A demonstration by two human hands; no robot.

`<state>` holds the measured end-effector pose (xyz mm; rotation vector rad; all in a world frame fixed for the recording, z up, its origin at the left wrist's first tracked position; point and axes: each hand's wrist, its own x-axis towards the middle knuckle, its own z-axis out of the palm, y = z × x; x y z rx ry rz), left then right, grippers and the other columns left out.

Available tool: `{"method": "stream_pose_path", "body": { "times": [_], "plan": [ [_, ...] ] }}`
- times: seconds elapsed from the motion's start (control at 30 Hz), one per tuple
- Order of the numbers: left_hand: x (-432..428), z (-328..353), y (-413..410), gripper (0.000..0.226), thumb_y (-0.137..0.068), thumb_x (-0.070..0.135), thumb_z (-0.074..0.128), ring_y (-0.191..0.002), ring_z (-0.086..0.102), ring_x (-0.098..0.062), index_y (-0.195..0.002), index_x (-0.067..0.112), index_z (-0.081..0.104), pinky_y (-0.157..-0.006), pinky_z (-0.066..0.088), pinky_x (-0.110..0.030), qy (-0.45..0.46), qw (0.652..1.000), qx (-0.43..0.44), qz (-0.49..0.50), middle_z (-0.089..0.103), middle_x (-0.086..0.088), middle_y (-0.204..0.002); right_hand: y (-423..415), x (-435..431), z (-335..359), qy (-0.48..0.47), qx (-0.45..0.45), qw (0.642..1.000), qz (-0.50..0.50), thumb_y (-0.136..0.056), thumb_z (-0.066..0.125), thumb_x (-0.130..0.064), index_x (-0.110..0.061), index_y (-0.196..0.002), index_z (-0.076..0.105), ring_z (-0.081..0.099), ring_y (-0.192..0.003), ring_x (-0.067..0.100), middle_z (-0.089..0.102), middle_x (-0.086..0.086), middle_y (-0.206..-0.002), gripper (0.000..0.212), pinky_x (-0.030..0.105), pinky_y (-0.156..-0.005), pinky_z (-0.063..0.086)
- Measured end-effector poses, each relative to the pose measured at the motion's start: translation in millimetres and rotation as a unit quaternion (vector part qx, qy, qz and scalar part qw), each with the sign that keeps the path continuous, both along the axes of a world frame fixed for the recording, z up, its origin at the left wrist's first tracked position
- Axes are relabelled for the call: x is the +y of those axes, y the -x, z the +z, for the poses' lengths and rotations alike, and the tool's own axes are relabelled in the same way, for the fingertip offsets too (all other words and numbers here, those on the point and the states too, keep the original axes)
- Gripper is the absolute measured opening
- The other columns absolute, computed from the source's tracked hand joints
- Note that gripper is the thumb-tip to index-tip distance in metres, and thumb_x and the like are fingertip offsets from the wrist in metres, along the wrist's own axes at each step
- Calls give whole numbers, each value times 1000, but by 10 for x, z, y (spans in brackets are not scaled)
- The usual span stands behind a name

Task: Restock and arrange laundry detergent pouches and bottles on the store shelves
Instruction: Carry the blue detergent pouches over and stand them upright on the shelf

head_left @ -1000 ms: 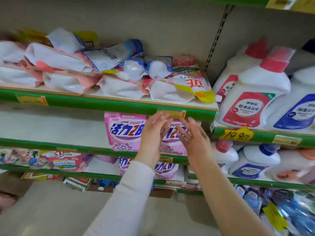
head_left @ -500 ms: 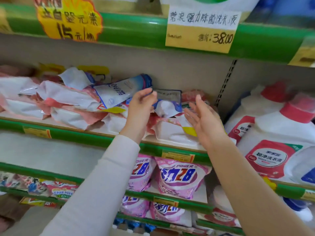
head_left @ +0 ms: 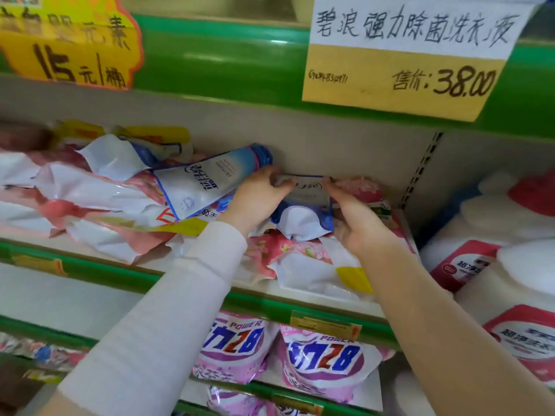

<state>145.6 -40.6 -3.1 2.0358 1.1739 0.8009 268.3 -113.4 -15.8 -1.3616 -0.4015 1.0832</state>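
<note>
A small blue-and-white detergent pouch (head_left: 303, 210) stands on a heap of pink and white pouches (head_left: 99, 202) on the middle shelf (head_left: 126, 279). My left hand (head_left: 256, 198) pinches its top left corner. My right hand (head_left: 356, 220) grips its top right corner and side. A larger blue-and-white pouch (head_left: 207, 180) lies tilted on the heap, just left of my left hand. White bottles with red labels (head_left: 495, 265) stand at the right on the neighbouring shelf.
Pink and purple pouches (head_left: 321, 360) stand on the shelf below. A green shelf edge (head_left: 228, 58) overhead carries a yellow price card (head_left: 402, 55) and a yellow starburst sign (head_left: 66, 40). A slotted upright (head_left: 420, 172) divides the two shelf bays.
Both hands rose from the lower shelf to the middle shelf, reached the small blue-and-white pouch, and have closed on its top corners.
</note>
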Motion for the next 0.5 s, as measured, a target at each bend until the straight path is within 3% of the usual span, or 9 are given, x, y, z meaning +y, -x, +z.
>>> {"method": "stream_pose_path", "body": {
  "times": [0.07,0.13,0.3,0.4,0.5],
  "plan": [
    [70,33,-17,40,-96,37,44,-114,52,-25,-124,10,54,-85,37,-26,0,993,110,-34,58,-10,-125,-15,91,21,18,1,1000,13,-87,63,-37,-10,-89,63,62,-89,24,66,8,-93,27,35,-93,50],
    [143,60,-38,45,-98,41,36,-111,53,-26,-122,8,55,-86,38,-26,22,986,152,-61,58,-12,-124,-41,194,9,22,14,1000,15,-86,65,-36,-9,-89,63,63,-83,23,66,8,-89,26,34,-88,52],
    [226,-29,-61,58,-96,54,26,-122,48,-24,-128,14,53,-98,33,-26,67,989,119,-58,52,-9,-133,-91,386,-103,95,-68,993,9,-86,65,-35,-6,-107,58,60,-95,26,63,14,-113,36,34,-90,50],
    [241,-115,-70,55,-96,55,23,-125,45,-23,-122,19,55,-109,29,-35,38,991,119,-53,52,-7,-134,-93,417,-170,90,-85,992,7,-91,61,-25,-3,-105,56,56,-75,25,60,13,-95,27,32,-70,48],
    [249,-156,-73,54,-97,53,23,-131,40,-21,-130,20,50,-112,26,-36,30,992,111,-61,46,-4,-142,-100,445,-241,57,-75,996,0,-91,58,-11,-2,-110,57,55,-67,23,61,15,-96,20,35,-68,48]
  ]
}}
